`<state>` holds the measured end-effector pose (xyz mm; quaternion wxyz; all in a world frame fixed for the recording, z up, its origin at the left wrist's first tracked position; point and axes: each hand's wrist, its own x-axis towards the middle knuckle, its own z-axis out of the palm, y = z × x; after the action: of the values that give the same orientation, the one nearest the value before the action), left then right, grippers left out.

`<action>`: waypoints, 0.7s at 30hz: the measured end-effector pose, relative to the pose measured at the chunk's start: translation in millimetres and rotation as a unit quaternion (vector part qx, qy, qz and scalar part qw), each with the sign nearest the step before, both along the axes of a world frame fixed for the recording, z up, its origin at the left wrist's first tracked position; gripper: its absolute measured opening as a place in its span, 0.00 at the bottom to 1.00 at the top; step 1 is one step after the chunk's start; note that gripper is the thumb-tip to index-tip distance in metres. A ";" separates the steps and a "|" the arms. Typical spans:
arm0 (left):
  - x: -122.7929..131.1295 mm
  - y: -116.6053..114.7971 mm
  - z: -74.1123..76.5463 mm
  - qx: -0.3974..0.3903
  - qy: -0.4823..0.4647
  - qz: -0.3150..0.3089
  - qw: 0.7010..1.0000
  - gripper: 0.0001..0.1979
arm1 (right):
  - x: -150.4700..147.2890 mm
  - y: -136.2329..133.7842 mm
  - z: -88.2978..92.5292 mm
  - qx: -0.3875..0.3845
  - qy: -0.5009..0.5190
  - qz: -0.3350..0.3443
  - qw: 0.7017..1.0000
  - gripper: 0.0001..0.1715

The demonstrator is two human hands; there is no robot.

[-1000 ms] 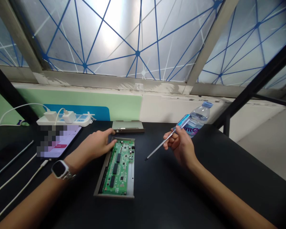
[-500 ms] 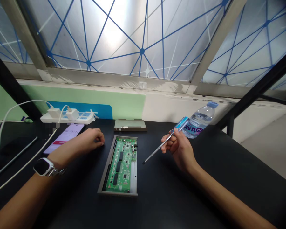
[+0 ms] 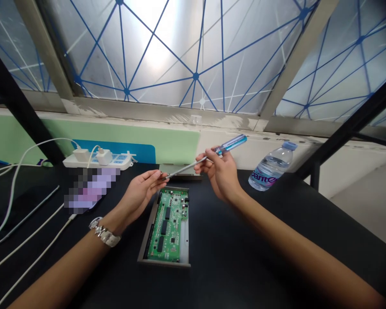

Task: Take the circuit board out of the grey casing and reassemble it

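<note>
My right hand (image 3: pixel 221 171) grips a screwdriver (image 3: pixel 233 144) with a clear blue handle, its fingers near where shaft and handle meet. The shaft slants down to the left. At its tip, my left hand (image 3: pixel 144 189) is closed in a pinch. Something tiny and dark shows between thumb and finger there, too small to name. Below both hands a green circuit board (image 3: pixel 170 223) sits in an open metal tray (image 3: pixel 185 244) on the black table. Behind the hands lies a flat metal cover (image 3: pixel 173 169), partly hidden by them.
A water bottle (image 3: pixel 272 167) stands at the right. On the left are a white power strip (image 3: pixel 122 161) with plugged-in chargers, a partly blurred phone (image 3: pixel 94 189) and white cables (image 3: pixel 41 231) across the black table (image 3: pixel 238 257). Wall and window rise behind.
My left hand has moved right and up from beside the phone to the screwdriver tip. My right hand has raised the screwdriver and brought it left, tilting the shaft flatter. The view has shifted slightly.
</note>
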<state>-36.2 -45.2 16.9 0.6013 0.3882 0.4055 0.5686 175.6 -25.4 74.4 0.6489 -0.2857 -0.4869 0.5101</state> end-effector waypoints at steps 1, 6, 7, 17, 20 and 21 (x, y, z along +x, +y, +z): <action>1.6 -0.6 -0.9 -0.020 -0.036 0.005 0.999 0.04 | -6.7 4.6 4.0 0.019 -0.001 -0.004 1.000 0.22; 3.0 -0.6 -4.9 -0.059 -0.096 0.018 0.993 0.05 | -22.1 11.1 5.0 0.079 -0.033 -0.036 0.996 0.18; 2.8 -0.2 -6.2 -0.058 -0.095 0.019 0.994 0.05 | -21.6 9.8 2.6 0.080 -0.042 -0.039 0.995 0.18; 8.7 -5.4 -1.3 -0.086 -0.154 0.030 0.984 0.06 | -14.6 5.8 -12.3 0.087 -0.029 -0.035 0.995 0.19; 10.8 -7.0 0.8 -0.088 -0.170 0.032 0.981 0.07 | -15.5 6.0 -14.1 0.095 -0.029 -0.036 0.994 0.18; 11.1 -7.2 0.9 -0.089 -0.176 0.034 0.980 0.07 | -15.4 5.9 -14.5 0.099 -0.029 -0.036 0.994 0.17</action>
<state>-25.1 -52.4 17.8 0.6756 0.2134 0.3555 0.6096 160.2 -19.5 59.9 0.6776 -0.2519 -0.5427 0.4278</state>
